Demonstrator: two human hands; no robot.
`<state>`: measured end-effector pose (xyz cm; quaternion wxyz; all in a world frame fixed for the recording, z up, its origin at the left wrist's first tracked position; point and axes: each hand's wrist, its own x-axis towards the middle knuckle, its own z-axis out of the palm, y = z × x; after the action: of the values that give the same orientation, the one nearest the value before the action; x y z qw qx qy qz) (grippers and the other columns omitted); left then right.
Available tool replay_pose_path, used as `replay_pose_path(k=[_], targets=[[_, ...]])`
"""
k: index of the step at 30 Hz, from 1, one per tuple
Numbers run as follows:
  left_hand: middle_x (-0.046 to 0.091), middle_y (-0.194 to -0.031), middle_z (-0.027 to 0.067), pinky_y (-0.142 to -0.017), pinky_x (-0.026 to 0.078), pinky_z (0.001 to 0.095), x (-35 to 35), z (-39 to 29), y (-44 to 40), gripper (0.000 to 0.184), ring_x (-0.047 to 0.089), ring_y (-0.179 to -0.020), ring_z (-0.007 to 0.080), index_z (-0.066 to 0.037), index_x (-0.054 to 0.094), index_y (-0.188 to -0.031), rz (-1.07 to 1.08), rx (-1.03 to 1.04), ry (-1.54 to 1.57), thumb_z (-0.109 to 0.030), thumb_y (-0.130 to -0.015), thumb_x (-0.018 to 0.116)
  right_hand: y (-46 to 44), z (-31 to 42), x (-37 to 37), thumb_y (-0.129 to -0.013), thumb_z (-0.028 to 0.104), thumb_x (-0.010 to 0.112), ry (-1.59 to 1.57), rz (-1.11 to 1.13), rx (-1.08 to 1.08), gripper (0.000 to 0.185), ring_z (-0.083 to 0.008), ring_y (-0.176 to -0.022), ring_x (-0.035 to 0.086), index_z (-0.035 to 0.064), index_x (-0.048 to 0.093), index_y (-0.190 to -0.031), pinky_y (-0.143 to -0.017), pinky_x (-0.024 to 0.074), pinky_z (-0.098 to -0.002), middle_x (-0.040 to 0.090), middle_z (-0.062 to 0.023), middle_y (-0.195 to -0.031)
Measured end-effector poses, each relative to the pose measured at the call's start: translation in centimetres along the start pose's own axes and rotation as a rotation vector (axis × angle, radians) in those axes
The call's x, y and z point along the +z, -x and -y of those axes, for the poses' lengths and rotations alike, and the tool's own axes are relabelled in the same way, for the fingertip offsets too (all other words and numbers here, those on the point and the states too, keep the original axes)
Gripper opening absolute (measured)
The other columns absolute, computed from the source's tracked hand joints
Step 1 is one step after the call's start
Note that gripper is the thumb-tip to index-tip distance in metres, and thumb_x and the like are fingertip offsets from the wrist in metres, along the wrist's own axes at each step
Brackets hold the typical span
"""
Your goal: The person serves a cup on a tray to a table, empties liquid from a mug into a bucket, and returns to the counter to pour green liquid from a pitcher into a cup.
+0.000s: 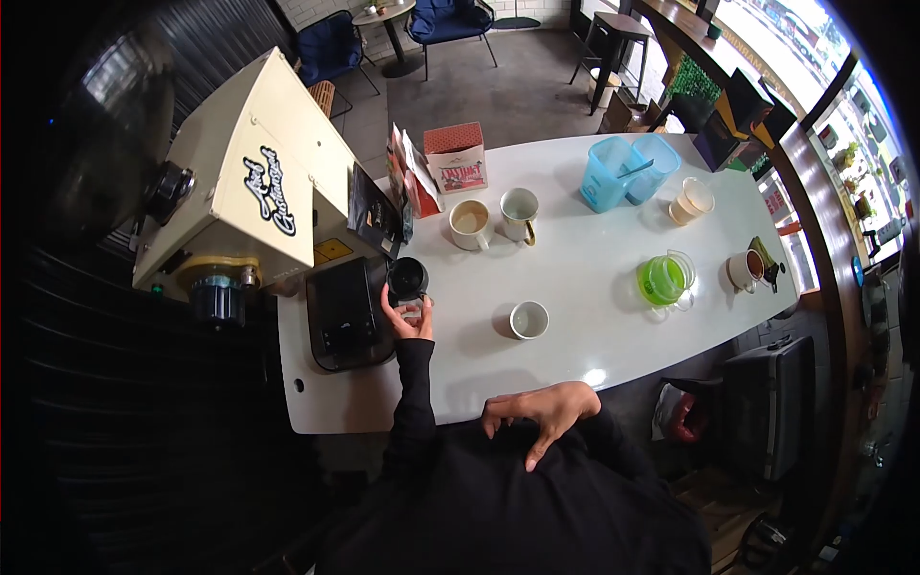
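Beside the cream grinder, my left hand has its fingers wrapped round a small black-topped container at the right edge of the black tray. My right hand hangs over the table's near edge, in front of my black shirt, with its fingers apart and nothing in them. Between the hands and farther in, a white cup stands on the white table. Two mugs, one cream and one grey-white, stand side by side beyond my left hand.
Red-and-white packages stand at the back left. Two blue pitchers and a glass cup are at the back right. Toward the right end are a green-filled glass jug and a brown-lined mug. Chairs stand beyond.
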<state>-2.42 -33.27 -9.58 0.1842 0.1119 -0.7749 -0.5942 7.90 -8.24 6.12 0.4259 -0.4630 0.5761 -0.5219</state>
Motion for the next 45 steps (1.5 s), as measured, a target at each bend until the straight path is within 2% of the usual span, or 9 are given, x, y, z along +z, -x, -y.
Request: replay_pose_path(k=[8, 11, 22, 29, 31, 38, 39, 41, 45], targets=[[0.052, -0.082, 0.0028, -0.045, 0.039, 0.0213, -1.5, -1.7, 2.4, 0.086, 0.044, -0.048, 0.0051, -0.02, 0.025, -0.15, 0.021, -0.01, 0.033, -0.015, -0.081, 0.077, -1.4, 1.8, 3.0, -0.068, 0.031, 0.089, 0.132, -0.068, 0.131, 0.064, -0.0308, -0.11, 0.052, 0.0012, 0.052, -0.112, -0.095, 0.0435, -0.0395, 0.052, -0.0115, -0.114], [0.051, -0.081, 0.0026, -0.045, 0.038, 0.0214, -2.7, -2.6, 3.3, 0.084, 0.042, -0.048, 0.0048, -0.019, 0.026, -0.149, 0.047, 0.007, 0.014, -0.013, -0.082, 0.077, -1.2, 1.8, 4.0, -0.066, 0.034, 0.09, 0.042, -0.062, -0.102, 0.064, -0.0305, -0.11, 0.052, 0.0015, 0.053, -0.108, -0.095, 0.0431, -0.0401, 0.052, -0.0114, -0.113], [0.05, -0.087, 0.0048, -0.049, 0.038, 0.0184, -4.5, -2.2, 6.9, 0.081, 0.041, -0.054, 0.0029, -0.02, 0.026, -0.148, 0.18, 0.007, 0.092, -0.009, -0.084, 0.074, -4.4, 3.2, 11.5, -0.069, 0.035, 0.087, 0.225, -0.143, 0.066, 0.058, -0.032, -0.109, 0.05, 0.003, 0.051, -0.102, -0.091, 0.0435, -0.0405, 0.049, -0.0119, -0.11], [0.05, -0.086, 0.0042, -0.049, 0.039, 0.0183, -4.4, -2.7, 9.6, 0.074, 0.043, -0.054, 0.0036, -0.015, 0.029, -0.146, 0.336, 0.001, 0.185, -0.011, -0.087, 0.073, -1.9, 3.8, 15.2, -0.065, 0.043, 0.088, 0.055, -0.316, -0.208, 0.066, -0.0321, -0.106, 0.049, 0.0001, 0.052, -0.1, -0.09, 0.0442, -0.0394, 0.048, -0.0135, -0.107], [0.05, -0.085, 0.0039, -0.048, 0.038, 0.0178, -3.6, -3.1, 10.3, 0.073, 0.04, -0.052, 0.0031, -0.013, 0.03, -0.146, 0.386, 0.008, 0.246, -0.013, -0.087, 0.073, -2.1, 3.2, 16.9, -0.065, 0.043, 0.088, 0.094, -0.361, -0.15, 0.066, -0.032, -0.106, 0.05, 0.0003, 0.052, -0.1, -0.089, 0.0444, -0.0395, 0.048, -0.0132, -0.108], [0.05, -0.089, 0.0049, -0.051, 0.041, 0.0185, -2.3, -4.9, 12.9, 0.074, 0.048, -0.061, 0.0045, -0.012, 0.03, -0.146, 0.563, 0.026, 0.298, -0.013, -0.087, 0.074, -3.4, 2.1, 21.4, -0.067, 0.045, 0.088, 0.155, -0.491, 0.147, 0.062, -0.03, -0.109, 0.052, 0.0027, 0.053, -0.097, -0.094, 0.0441, -0.0403, 0.049, -0.0132, -0.114], [0.051, -0.09, 0.0054, -0.052, 0.043, 0.0187, -2.2, -5.3, 13.1, 0.074, 0.05, -0.064, 0.0051, -0.012, 0.03, -0.146, 0.599, -0.02, 0.328, -0.013, -0.086, 0.074, -3.0, 2.0, 21.5, -0.067, 0.045, 0.088, 0.158, -0.504, 0.151, 0.062, -0.03, -0.109, 0.052, 0.0027, 0.053, -0.097, -0.094, 0.0441, -0.0403, 0.049, -0.0132, -0.114], [0.051, -0.092, 0.0054, -0.055, 0.044, 0.0197, -2.5, -5.4, 13.4, 0.076, 0.051, -0.066, 0.0059, -0.013, 0.03, -0.146, 0.615, -0.014, 0.301, -0.014, -0.085, 0.075, -2.1, 1.5, 21.8, -0.066, 0.044, 0.089, 0.034, -0.578, -0.12, 0.062, -0.029, -0.108, 0.052, 0.0028, 0.053, -0.096, -0.093, 0.0442, -0.0397, 0.049, -0.0122, -0.114], [0.052, -0.099, 0.0064, -0.067, 0.05, 0.0254, -1.8, -5.7, 13.6, 0.083, 0.055, -0.081, 0.0107, -0.013, 0.029, -0.147, 0.65, 0.013, 0.26, -0.016, -0.081, 0.079, -2.5, 1.2, 22.4, -0.066, 0.043, 0.089, 0.094, -0.561, -0.025, 0.061, -0.0292, -0.108, 0.052, 0.0028, 0.054, -0.096, -0.093, 0.0442, -0.039, 0.05, -0.0121, -0.113]])
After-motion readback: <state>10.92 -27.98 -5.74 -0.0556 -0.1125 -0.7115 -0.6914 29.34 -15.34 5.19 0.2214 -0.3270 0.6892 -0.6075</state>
